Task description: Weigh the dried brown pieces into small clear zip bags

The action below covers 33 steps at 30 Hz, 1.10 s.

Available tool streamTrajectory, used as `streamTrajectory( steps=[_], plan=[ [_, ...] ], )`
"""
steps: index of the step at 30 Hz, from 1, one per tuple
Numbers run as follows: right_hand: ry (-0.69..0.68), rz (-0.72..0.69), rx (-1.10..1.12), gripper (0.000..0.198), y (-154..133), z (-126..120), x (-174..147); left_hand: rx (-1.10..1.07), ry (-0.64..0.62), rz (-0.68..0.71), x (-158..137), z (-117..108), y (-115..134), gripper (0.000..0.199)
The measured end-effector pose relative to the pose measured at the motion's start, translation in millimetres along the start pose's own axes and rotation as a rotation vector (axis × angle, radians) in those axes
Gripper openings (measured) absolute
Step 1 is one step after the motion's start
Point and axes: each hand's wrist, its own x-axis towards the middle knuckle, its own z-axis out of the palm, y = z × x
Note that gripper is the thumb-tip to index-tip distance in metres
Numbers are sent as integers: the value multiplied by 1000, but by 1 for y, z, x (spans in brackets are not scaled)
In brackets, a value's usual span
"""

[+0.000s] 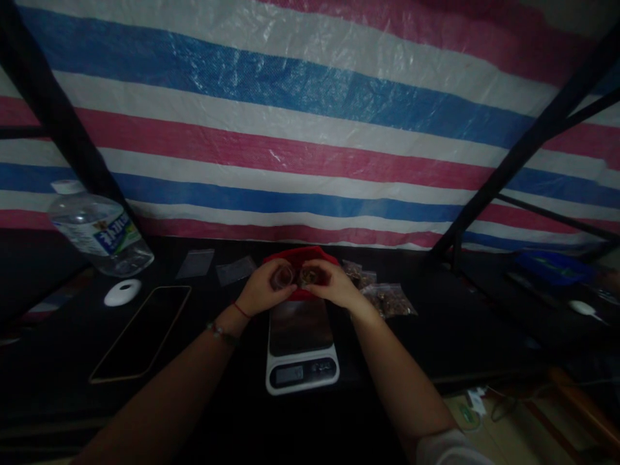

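Note:
My left hand is closed round a small clear cup. In my right hand is a second small clear cup with something brownish in it, too dim to name. The two cups are side by side, just above the far end of a white kitchen scale with a dark weighing plate. Its display is lit, but the digits are hard to read. Behind and below the hands lies a red bag or cloth, partly hidden by them.
Bags of brown bits lie right of the scale. To the left are flat clear bags, a phone, a white oval object and a large plastic bottle. A striped sheet hangs behind, between dark frame bars.

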Motion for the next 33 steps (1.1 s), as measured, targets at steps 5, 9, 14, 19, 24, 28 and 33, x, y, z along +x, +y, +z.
streamTrajectory(
  steps=[5, 9, 14, 19, 24, 28, 33],
  plan=[
    [96, -101, 5, 44, 0, 4, 2, 145, -31, 33, -2, 8, 8, 36],
    [144, -37, 1, 55, 5, 10, 0, 168, -47, 15, -2, 11, 8, 36],
    [104, -85, -159, 34, 0, 11, -1, 146, -69, -17, -3, 14, 10, 35],
    [75, -222, -284, 36, -11, 11, -2, 140, -63, -1, -5, 19, 12, 37],
    [154, -197, -266, 44, -11, 12, -3, 62, -44, -17, -5, 20, 12, 35],
    [158, -158, -211, 51, -7, 11, -3, 19, -2, -46, -5, 16, 12, 34],
    [114, -154, -251, 59, -4, 9, -2, -128, 36, -100, -3, 13, 1, 32]
  ],
)
